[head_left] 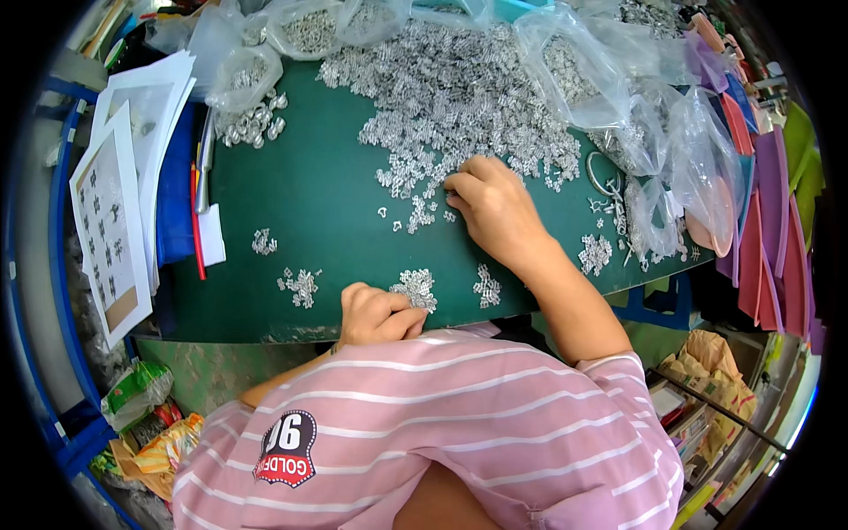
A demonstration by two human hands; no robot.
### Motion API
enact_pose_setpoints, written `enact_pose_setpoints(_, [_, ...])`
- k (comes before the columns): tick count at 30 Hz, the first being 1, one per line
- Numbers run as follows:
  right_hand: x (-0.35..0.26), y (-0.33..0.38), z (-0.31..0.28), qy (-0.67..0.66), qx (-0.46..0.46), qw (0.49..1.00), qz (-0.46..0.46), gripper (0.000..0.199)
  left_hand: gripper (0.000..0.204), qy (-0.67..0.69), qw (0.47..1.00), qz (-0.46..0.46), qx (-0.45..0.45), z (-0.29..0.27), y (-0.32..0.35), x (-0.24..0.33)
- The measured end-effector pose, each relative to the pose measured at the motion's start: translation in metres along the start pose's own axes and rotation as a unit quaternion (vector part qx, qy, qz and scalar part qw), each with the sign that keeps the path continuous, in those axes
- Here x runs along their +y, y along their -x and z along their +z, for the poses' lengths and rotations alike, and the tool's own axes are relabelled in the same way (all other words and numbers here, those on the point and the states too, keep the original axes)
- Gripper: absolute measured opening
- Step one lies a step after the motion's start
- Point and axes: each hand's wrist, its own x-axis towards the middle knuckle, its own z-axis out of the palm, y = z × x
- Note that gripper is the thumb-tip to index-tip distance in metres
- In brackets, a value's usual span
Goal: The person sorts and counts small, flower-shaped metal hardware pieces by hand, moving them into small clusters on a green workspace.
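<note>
A large heap of small silver metal pieces (468,88) covers the far middle of the green table (291,194). My right hand (496,205) is at the heap's near edge, fingers bent down in a pinch among loose pieces; what lies between the fingertips is hidden. Close to the front edge, my left hand (375,314) is closed with curled fingers, right beside a small pile of silver pieces (413,290). Whatever it holds cannot be made out. Other little piles of pieces (302,287) lie along the near side, one of them a cluster (487,286) between my forearms.
Clear plastic bags (574,71) of metal parts line the far side. Rounded silver parts (256,122) spill from a bag at far left. Printed sheets (115,221) and a red pen (197,225) are on the left. Purple and pink bins (773,203) stand at right.
</note>
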Motion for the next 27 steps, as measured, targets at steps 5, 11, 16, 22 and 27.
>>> enact_pose_setpoints(5, [0.0, 0.011, -0.015, -0.069, -0.049, 0.994, 0.062, 0.013, 0.026, -0.007, 1.0, -0.014, 0.006, 0.001, 0.005, 0.001])
enact_pose_setpoints(11, [0.012, 0.056, -0.087, -0.052, -0.159, 0.97, 0.176, 0.011, 0.03, 0.008, 1.0, -0.002, 0.011, 0.003, -0.002, 0.005])
enact_pose_setpoints(16, [0.018, 0.053, -0.071, -0.027, -0.056, 0.986, 0.155, 0.013, 0.029, 0.01, 1.0, 0.003, 0.004, 0.003, -0.006, 0.005])
enact_pose_setpoints(22, [0.023, 0.033, -0.039, -0.079, -0.007, 0.989, 0.127, 0.013, 0.03, 0.01, 1.0, -0.002, 0.023, 0.002, -0.004, 0.005])
enact_pose_setpoints(27, [0.027, 0.035, -0.05, -0.042, 0.023, 0.983, 0.18, 0.01, 0.027, 0.003, 1.0, -0.013, 0.008, 0.002, -0.002, 0.005])
